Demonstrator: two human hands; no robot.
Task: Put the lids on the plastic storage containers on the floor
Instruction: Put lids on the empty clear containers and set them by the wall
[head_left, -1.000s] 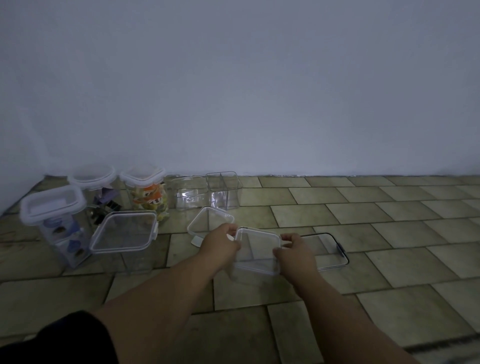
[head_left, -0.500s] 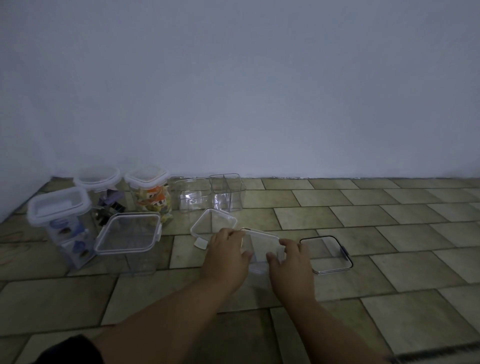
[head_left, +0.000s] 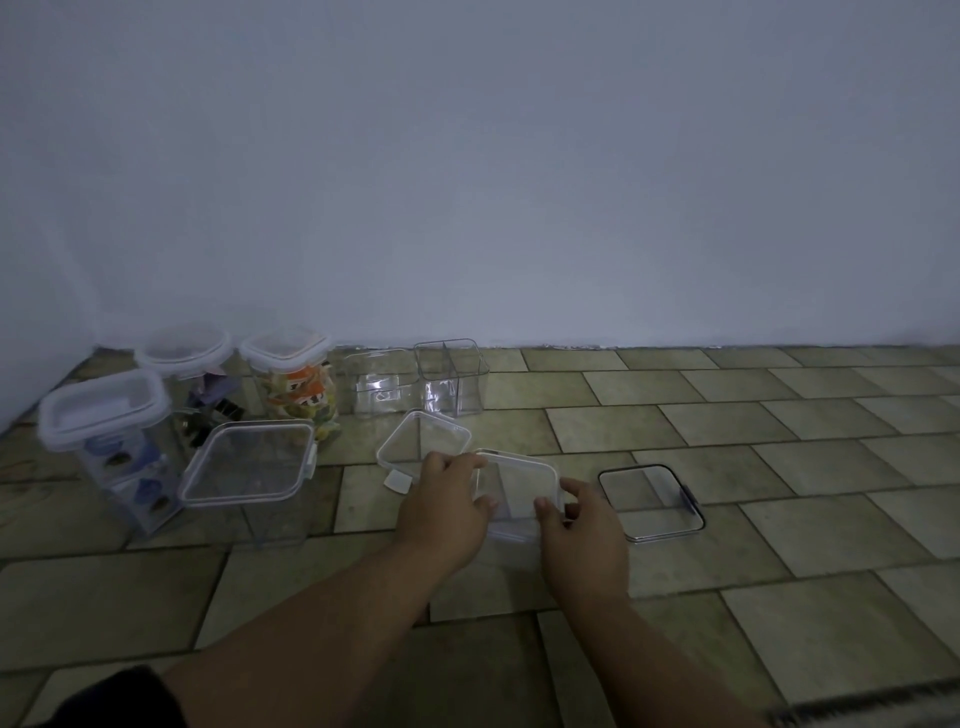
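Note:
A small clear container with its clear lid (head_left: 517, 483) on top stands on the tiled floor in front of me. My left hand (head_left: 447, 506) grips its left side and my right hand (head_left: 582, 525) grips its right side, fingers curled over the lid's rim. A loose clear lid (head_left: 421, 439) lies just behind it, tilted. A dark-rimmed lid (head_left: 649, 501) lies flat on the floor to the right. Two open clear containers (head_left: 379, 382) (head_left: 452, 376) stand near the wall.
At the left stand several lidded containers: a large clear one (head_left: 249, 467), one with blue contents (head_left: 109, 436), one with dark contents (head_left: 192, 374) and one with orange contents (head_left: 293, 376). A white wall (head_left: 519, 182) closes off the back. Bare tiles (head_left: 779, 467) spread to the right.
Both hands have drawn the small container and lid slightly nearer and closed in over its sides. The view has shifted a little to the left.

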